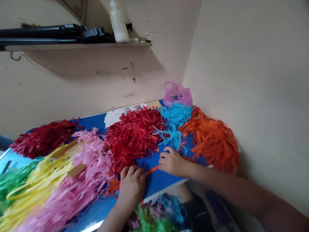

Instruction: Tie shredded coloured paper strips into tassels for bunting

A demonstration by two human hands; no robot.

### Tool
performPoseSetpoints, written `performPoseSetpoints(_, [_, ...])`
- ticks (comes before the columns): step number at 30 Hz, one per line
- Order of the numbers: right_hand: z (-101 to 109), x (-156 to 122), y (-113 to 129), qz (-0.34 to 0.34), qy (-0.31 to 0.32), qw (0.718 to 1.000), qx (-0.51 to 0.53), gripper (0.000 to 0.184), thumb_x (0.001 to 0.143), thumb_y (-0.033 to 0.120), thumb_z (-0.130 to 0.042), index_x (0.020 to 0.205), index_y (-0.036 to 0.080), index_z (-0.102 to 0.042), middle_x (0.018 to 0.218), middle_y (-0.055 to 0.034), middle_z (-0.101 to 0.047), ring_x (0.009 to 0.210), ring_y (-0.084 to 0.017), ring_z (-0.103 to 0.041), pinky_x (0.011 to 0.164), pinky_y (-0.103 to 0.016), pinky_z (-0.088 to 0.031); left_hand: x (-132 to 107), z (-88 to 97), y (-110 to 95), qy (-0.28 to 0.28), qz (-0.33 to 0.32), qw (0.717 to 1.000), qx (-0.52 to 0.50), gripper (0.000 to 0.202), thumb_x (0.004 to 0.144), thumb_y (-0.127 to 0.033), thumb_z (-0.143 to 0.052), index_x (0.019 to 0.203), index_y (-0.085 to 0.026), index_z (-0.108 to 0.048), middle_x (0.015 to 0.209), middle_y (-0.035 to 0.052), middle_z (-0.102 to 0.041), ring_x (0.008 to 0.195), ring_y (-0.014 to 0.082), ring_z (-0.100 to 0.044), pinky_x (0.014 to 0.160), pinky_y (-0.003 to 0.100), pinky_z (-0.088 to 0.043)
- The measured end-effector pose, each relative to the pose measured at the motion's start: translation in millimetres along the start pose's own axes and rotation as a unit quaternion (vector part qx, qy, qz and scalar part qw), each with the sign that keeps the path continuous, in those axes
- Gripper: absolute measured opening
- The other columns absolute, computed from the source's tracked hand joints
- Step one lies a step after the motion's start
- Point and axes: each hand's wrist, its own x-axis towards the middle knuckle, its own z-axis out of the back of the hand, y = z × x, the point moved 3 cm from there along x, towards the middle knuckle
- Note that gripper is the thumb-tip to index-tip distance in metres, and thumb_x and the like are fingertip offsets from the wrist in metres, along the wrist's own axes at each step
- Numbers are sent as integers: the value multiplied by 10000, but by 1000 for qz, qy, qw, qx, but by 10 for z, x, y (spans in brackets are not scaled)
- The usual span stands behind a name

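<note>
The left hand (131, 187) and right hand (172, 162) are gripping one orange paper strip (152, 169) beside seven heaps of paper strips (132, 138).

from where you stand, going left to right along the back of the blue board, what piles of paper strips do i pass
maroon paper strips → red paper strips → light blue paper strips → orange paper strips
</note>
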Motion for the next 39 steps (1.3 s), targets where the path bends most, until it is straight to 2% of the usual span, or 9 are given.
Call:
performPoseSetpoints(4, [-11,52,-36,-13,11,1000,15,231,961,199,-502,770,191,-632,800,-12,-665,863,-182,-506,878,-407,-287,23,-29,-17,-32,16,999,-13,140,867,-190,-589,859,-245,-718,849,9,-734,910,228,-588,913,446,-317])
performPoseSetpoints(9, [57,127,70,-44,20,999,8,121,947,235,-544,877,197,-636,885,-20,-669,925,-210,-502,890,-426,-278,38,-92,-1,-49,10,999,-15,182,880,-161,-575,803,-256,-710,794,-12,-735,873,211,-597,922,443,-307])
performPoseSetpoints(13, [-52,65,98,-53,40,997,34,187,963,205,-526,827,199,-654,856,-20,-677,890,-198,-510,846,-399,-287,-32,-128,98,-16,18,999,-40,188,879,-172,-595,876,-304,-730,862,-20,-752,900,211,-605,894,429,-312])
performPoseSetpoints(18, [-144,-65,-147,-218,57,959,170,181,892,360,-660,769,238,-712,855,10,-691,877,-173,-538,801,-355,-286,-81,-173,228,61,95,987,-117,158,906,-313,-586,868,-312,-740,906,1,-749,888,214,-619,778,381,-342])
performPoseSetpoints(26, [-13,77,-105,-264,70,950,149,68,799,259,-693,755,209,-678,838,-12,-664,862,-200,-533,778,-349,-297,91,-25,42,65,163,984,-32,139,871,-302,-614,780,-251,-707,820,10,-716,867,234,-598,773,398,-320])
performPoseSetpoints(28, [20,103,-64,-230,68,961,136,36,803,247,-688,821,218,-679,896,-21,-673,910,-218,-527,810,-374,-298,96,-9,10,42,132,990,-15,71,836,-274,-660,879,-286,-716,848,3,-723,880,229,-588,804,409,-319])
performPoseSetpoints(31, [36,103,29,-81,73,990,85,63,870,203,-606,858,199,-668,918,-41,-673,950,-222,-509,851,-406,-298,60,-54,-59,-8,29,1000,0,206,809,-188,-684,933,-349,-719,875,-15,-732,886,213,-575,895,431,-307])
performPoseSetpoints(33, [3,82,61,-8,58,997,45,128,921,239,-559,864,179,-657,903,-49,-669,940,-221,-502,870,-422,-303,33,-124,-100,-29,-8,999,11,230,806,-126,-658,907,-323,-723,874,-10,-733,866,207,-574,937,440,-304])
performPoseSetpoints(39, [-82,151,122,39,17,998,-42,227,930,121,-490,764,154,-642,784,-40,-642,815,-199,-505,886,-422,-325,91,-194,-160,-58,15,998,-3,179,817,-97,-581,786,-228,-699,782,10,-718,760,190,-613,968,455,-317])
